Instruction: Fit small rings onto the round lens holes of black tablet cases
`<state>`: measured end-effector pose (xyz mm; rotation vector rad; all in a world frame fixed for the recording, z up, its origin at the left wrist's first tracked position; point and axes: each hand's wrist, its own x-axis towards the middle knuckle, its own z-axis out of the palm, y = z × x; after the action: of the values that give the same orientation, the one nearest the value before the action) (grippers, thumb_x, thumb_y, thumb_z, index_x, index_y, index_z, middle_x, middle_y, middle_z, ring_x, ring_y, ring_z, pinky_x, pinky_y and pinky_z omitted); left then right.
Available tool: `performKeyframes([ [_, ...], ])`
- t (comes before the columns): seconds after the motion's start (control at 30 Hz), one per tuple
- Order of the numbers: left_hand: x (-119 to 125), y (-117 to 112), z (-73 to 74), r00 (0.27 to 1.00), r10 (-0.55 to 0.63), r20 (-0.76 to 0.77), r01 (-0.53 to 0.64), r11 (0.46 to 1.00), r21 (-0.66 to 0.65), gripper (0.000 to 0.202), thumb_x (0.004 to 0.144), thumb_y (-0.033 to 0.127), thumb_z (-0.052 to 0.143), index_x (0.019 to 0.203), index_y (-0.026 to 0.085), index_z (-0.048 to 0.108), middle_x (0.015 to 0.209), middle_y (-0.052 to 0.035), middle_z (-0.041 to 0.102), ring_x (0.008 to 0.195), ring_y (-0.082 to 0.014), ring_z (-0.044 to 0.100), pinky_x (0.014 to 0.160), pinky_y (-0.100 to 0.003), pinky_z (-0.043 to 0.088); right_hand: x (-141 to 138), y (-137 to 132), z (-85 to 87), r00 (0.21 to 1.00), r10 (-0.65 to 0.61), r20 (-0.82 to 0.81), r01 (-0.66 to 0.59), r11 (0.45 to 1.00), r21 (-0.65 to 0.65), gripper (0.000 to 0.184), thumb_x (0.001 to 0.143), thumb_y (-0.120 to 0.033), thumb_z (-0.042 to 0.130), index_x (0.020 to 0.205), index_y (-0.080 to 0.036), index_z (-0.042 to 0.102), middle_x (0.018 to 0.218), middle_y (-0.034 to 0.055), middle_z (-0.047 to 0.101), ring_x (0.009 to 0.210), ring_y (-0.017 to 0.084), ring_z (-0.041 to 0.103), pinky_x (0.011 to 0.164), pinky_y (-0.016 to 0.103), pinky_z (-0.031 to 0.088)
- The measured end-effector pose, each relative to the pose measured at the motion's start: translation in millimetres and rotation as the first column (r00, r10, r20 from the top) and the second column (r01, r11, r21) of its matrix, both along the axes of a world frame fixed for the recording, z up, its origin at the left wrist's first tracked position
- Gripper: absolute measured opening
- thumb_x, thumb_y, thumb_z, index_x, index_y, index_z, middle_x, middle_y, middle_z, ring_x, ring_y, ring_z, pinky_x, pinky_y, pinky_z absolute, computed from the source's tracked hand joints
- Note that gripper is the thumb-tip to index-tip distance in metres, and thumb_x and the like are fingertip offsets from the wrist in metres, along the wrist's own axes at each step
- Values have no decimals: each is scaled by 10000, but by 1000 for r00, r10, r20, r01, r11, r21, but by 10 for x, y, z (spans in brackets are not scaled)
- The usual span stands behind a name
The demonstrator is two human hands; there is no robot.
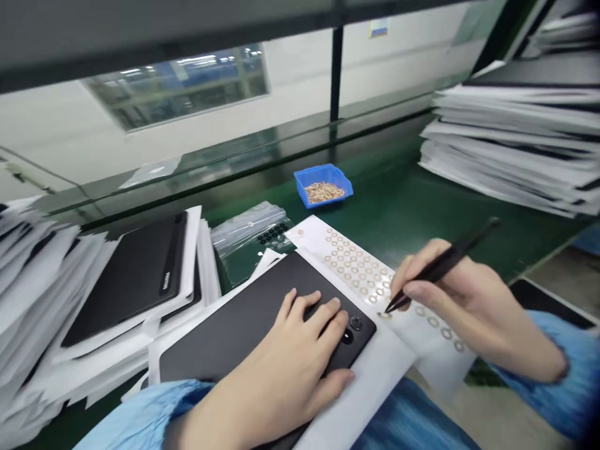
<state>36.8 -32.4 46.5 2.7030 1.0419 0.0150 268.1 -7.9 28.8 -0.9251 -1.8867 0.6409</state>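
Over the green surface (pixel 398 219), the left hand (pixel 290 369) lies on one black tablet-like case (pixel 234 325), its fingers (pixel 323 312) spread and released. The right hand (pixel 473 306) clenches one pair of black tweezers (pixel 445 265), tips at a sheet of dozens of small tan rings (pixel 309 234). One blue bin (pixel 344 186) holds what seem to be more rings (pixel 324 192).

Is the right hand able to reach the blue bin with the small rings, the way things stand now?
Probably yes. The right hand, holding black tweezers, has only the white sheet of rings and green mat between it and the blue bin; nothing tall stands in the way.
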Motion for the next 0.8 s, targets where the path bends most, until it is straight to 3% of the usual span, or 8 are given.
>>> performKeyframes([
  [0.1,-59,36,-4,997,-19,77,23,998,-53,528,891,464,451,1343,208,360,1426,-62,347,1327,-312,232,1067,-567,186,16,487,273,989,-20,143,21,1000,-10,188,855,-378,533,817,-194,536,718,19,592,622,149,617,559,260,500],
  [0.2,-124,107,-10,994,-2,114,7,999,-41,528,877,524,448,1332,265,382,1451,-42,309,1346,-325,188,1062,-580,160,-168,1135,428,995,-91,50,93,995,-35,241,861,-406,511,852,-168,472,782,47,605,626,146,639,616,261,518],
  [0.33,-218,221,-51,983,158,95,-157,987,-10,577,877,542,424,1377,266,336,1476,-40,258,1358,-328,139,1081,-540,135,-439,1962,415,985,-169,30,169,985,-15,118,934,-271,378,973,-160,383,803,69,594,664,142,642,616,251,522],
  [0.43,-289,308,-98,949,306,76,-307,952,8,631,880,556,386,1404,214,297,1484,-79,223,1356,-343,126,1074,-532,169,-514,2368,320,970,-206,126,213,976,-38,54,907,-177,445,931,-131,460,755,45,593,634,125,614,625,259,517],
  [0.53,-342,376,-132,909,412,69,-414,910,20,673,899,560,320,1423,145,242,1452,-161,267,1310,-349,265,1030,-519,269,-507,2555,250,946,-212,245,233,971,-59,138,891,-229,515,942,-105,547,789,24,602,647,109,589,628,274,513],
  [0.63,-364,416,-140,873,484,52,-485,875,4,718,894,582,293,1421,99,231,1319,-215,427,1163,-344,460,946,-506,368,-498,2620,277,929,-209,306,230,973,-34,229,905,-306,495,1012,-116,565,886,35,606,720,120,593,657,295,512],
  [0.8,-364,436,-126,858,512,33,-511,859,-37,738,879,603,298,1420,104,238,1234,-200,485,1109,-338,500,922,-478,389,-660,2592,412,924,-126,360,114,992,54,181,924,-220,433,959,-103,567,775,35,605,659,124,577,643,284,473],
])
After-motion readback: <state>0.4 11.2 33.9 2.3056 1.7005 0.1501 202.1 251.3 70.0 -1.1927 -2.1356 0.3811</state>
